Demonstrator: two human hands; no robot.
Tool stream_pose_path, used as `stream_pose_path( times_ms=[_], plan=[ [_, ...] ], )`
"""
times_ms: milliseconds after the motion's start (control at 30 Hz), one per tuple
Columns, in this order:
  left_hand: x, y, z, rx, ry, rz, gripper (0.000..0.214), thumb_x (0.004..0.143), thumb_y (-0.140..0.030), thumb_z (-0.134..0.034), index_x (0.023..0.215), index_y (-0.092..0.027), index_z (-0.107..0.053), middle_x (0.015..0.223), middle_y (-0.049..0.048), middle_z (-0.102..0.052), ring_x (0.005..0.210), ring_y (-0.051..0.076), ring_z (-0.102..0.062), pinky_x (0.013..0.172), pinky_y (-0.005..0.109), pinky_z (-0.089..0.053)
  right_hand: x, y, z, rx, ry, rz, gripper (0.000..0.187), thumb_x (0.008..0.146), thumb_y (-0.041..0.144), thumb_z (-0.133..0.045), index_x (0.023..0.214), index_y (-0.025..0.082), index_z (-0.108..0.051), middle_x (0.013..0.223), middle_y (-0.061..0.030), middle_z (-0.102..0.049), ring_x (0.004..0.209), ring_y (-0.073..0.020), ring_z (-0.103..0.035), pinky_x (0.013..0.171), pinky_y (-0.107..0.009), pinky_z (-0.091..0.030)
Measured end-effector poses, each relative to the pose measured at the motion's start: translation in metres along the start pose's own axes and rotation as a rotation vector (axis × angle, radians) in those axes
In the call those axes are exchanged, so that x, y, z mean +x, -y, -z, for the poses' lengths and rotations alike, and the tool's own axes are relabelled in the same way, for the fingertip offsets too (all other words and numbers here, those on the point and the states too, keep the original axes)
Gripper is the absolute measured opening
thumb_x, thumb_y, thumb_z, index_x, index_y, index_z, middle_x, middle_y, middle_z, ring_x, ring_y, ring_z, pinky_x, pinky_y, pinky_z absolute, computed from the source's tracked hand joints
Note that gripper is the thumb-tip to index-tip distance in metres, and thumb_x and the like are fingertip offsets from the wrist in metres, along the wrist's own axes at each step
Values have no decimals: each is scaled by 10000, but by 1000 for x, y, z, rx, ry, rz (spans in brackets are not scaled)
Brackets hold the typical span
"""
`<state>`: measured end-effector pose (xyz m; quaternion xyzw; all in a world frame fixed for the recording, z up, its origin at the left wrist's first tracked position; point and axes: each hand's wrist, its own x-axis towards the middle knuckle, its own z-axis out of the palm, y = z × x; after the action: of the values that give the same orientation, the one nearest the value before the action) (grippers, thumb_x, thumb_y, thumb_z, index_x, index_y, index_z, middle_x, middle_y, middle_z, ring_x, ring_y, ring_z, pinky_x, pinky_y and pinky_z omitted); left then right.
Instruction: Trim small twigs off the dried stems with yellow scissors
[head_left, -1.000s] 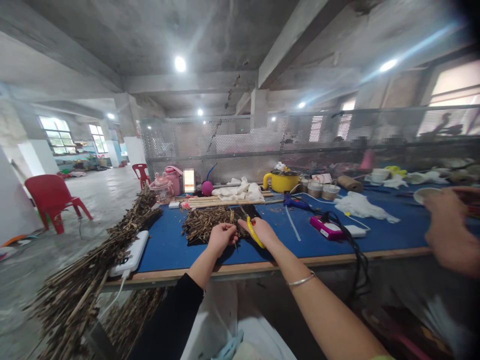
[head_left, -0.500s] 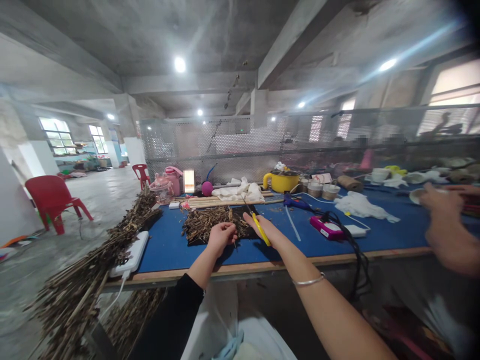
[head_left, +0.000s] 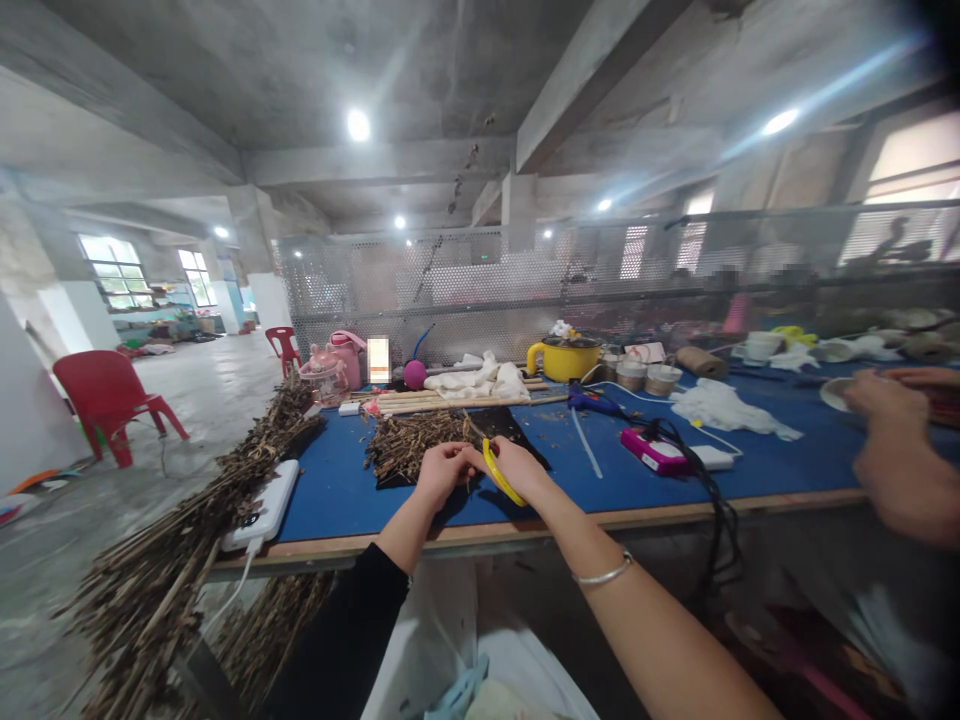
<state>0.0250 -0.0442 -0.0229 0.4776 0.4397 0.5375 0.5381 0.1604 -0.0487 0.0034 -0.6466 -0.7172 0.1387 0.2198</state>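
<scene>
My left hand (head_left: pixel 441 470) is closed in a pinch on a thin dry stem, just in front of a heap of dry brown twigs (head_left: pixel 412 443) lying on a dark sheet on the blue table (head_left: pixel 337 495). My right hand (head_left: pixel 517 468) grips yellow-handled scissors (head_left: pixel 498 472), whose blades point toward the left fingers. The two hands nearly touch above the table's near edge. A silver bangle (head_left: pixel 604 573) circles my right wrist.
A large bundle of dry stalks (head_left: pixel 187 530) hangs off the table's left end beside a white power bank (head_left: pixel 266 503). A pink device with black cable (head_left: pixel 660 452), a blue glue gun (head_left: pixel 592 403), white cloths and a yellow pot (head_left: pixel 564 361) lie further back. Another person's hand (head_left: pixel 900 455) works at right.
My right hand with the scissors has swung back left and closed in on my left hand. The left hand stayed near the twig heap. The other person's hand shifted slightly.
</scene>
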Motion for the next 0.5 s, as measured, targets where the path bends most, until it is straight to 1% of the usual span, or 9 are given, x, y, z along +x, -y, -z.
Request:
stream_pose_path(
  times_ms=[133,267,400,500],
  plan=[
    [1,1,0,0,-8,11,199,612,-218,-643,780,-117,-618,503,-13,-548,435,63,-491,405,152,-365,-4,5,1,-23,-18,-20,565,650,676,-465,917,193,-584,936,-105,-634,868,-256,-588,656,-280,-405],
    [3,3,1,-1,25,2,173,606,-217,-646,737,-110,-610,465,-21,-527,401,52,-453,391,148,-341,-4,2,1,-30,-40,35,527,658,663,-470,863,201,-618,901,-103,-647,849,-246,-595,662,-271,-399],
    [4,5,2,17,25,13,210,614,-269,-655,750,-116,-607,482,-16,-541,415,58,-470,410,156,-360,-4,-1,3,-30,-18,53,509,653,656,-484,788,190,-638,843,-108,-656,795,-229,-607,654,-258,-395],
    [4,4,2,-5,-2,22,256,617,-312,-663,773,-120,-602,504,-12,-551,432,61,-489,421,159,-372,-6,-1,5,-47,-20,16,538,635,669,-490,815,182,-630,877,-119,-651,823,-245,-603,655,-267,-400]
  ],
)
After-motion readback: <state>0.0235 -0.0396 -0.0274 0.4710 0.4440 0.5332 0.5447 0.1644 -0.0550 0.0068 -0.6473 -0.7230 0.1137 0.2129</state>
